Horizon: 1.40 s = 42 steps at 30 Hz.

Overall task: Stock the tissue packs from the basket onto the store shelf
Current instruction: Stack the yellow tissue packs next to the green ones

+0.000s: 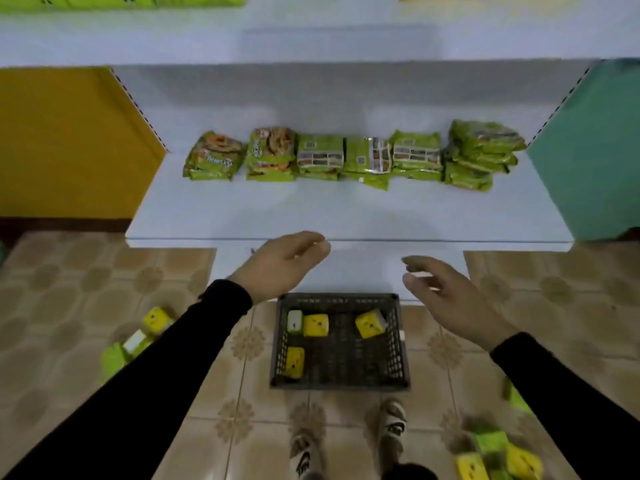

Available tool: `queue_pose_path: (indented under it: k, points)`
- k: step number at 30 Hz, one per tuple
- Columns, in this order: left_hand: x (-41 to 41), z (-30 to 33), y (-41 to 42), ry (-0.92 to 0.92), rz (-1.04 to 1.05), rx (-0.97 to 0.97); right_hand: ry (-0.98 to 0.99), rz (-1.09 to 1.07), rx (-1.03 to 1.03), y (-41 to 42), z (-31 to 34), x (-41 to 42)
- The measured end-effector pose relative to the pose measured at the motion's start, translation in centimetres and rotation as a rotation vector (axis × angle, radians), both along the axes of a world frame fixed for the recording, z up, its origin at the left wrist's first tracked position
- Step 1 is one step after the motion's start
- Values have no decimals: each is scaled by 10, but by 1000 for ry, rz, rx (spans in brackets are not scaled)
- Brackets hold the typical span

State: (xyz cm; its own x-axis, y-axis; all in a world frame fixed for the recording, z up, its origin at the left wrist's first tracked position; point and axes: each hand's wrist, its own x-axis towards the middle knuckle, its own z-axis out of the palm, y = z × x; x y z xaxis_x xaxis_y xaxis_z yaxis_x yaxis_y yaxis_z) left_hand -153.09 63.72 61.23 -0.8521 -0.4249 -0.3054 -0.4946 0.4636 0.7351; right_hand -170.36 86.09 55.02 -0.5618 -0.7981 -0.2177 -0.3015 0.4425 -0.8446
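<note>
A dark plastic basket (341, 384) stands on the tiled floor below the white shelf (311, 216). Inside it lie several small tissue packs: a yellow one (316, 325) beside a pale green one (294, 320) at the back left, a yellow one (369, 323) at the back right, and another yellow one (294, 363) at the front left. My left hand (280, 265) hovers above the basket's back left corner by the shelf's front edge, fingers loosely curved and holding nothing. My right hand (446, 299) hangs to the right of the basket, fingers spread, also holding nothing.
A row of green noodle packets (349, 157) lies along the back of the shelf. More yellow and green packs lie on the floor at the left (138, 337) and at the bottom right (498, 455). My shoes (349, 441) stand just in front of the basket.
</note>
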Motion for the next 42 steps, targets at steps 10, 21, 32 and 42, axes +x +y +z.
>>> queue_pose_path:
  k: [10,21,32,42]
  points:
    - [1,-314,20,-536,122,420,-209,85,521,-7,-274,9]
    - [-133,-748,50,-388,543,711,-85,-203,468,-80,-676,-75]
    - [-180,-812,57,-226,778,1022,-84,-328,423,-73,-743,-88]
    - [-111,-466,16,-81,333,470,84,-481,30,-54,-404,-24]
